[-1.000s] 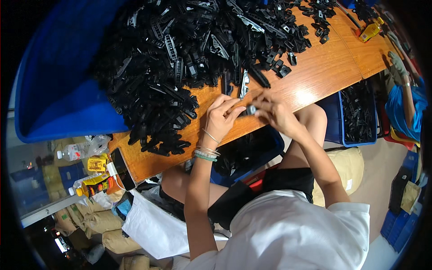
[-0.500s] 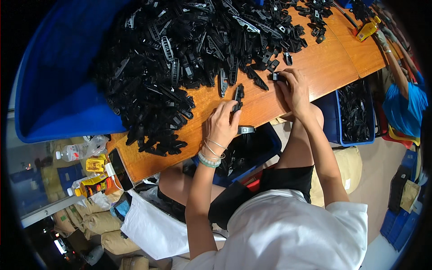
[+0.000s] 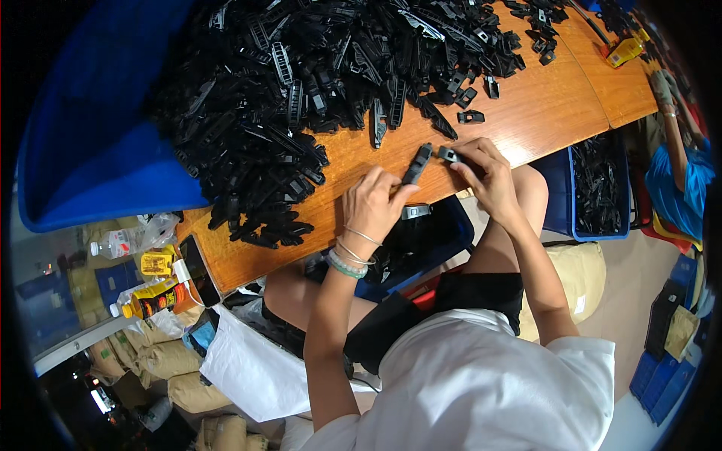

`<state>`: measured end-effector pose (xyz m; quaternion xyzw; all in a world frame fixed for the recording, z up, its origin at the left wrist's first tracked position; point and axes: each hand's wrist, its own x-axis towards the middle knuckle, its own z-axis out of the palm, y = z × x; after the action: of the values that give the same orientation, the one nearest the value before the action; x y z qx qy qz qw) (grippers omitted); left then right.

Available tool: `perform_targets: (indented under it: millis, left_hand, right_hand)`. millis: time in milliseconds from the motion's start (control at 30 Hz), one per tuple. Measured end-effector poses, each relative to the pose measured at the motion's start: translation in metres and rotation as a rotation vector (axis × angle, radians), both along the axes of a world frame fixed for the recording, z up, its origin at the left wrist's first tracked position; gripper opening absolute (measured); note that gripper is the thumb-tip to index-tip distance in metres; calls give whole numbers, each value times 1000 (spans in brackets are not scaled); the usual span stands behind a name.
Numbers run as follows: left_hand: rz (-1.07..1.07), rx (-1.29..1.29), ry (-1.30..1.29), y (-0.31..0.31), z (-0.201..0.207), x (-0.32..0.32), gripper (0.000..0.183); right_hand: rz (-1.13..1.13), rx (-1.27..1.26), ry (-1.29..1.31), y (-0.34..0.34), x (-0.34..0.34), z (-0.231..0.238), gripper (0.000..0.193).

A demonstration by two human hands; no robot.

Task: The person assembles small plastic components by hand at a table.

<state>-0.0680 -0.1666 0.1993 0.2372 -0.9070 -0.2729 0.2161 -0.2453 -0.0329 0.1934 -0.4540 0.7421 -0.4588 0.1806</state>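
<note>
My left hand (image 3: pixel 374 197) pinches a long black plastic part (image 3: pixel 418 163) near the front of the wooden table, its far end tilted up to the right. Close beside its tip, my right hand (image 3: pixel 487 174) grips a small black plastic clip (image 3: pixel 449 155) between thumb and fingers. The two pieces are a short gap apart. Another small clip (image 3: pixel 471 117) lies on the tabletop beyond my right hand. Just past my hands spreads a large pile of black plastic parts (image 3: pixel 331 83), long ribbed ones among them. A grey-and-black piece (image 3: pixel 415 212) sits at the table edge by my left wrist.
A big blue bin (image 3: pixel 98 150) lies tipped at the left. Below the table edge stand a blue crate (image 3: pixel 459 225) and, farther right, another blue crate (image 3: pixel 560 203) of black parts. A yellow bottle (image 3: pixel 626 49) is at the far right, near a co-worker's gloved hand (image 3: pixel 662 89).
My right hand has drawn nearer with a small clip, toward the left hand. The long part in my left hand has been raised and turned. A clip now lies beyond my right hand.
</note>
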Motion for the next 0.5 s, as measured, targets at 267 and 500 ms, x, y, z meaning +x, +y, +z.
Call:
perform_targets:
  millis: [267,500]
  left_hand:
    - [-275,-174,61,-14,2,-27,31]
    - [-219,-189,105,1,-4,-29,22]
  right_hand:
    - [-269,54,-97,14,17,3,27]
    - [-231,-161,24,21,42,-8,25]
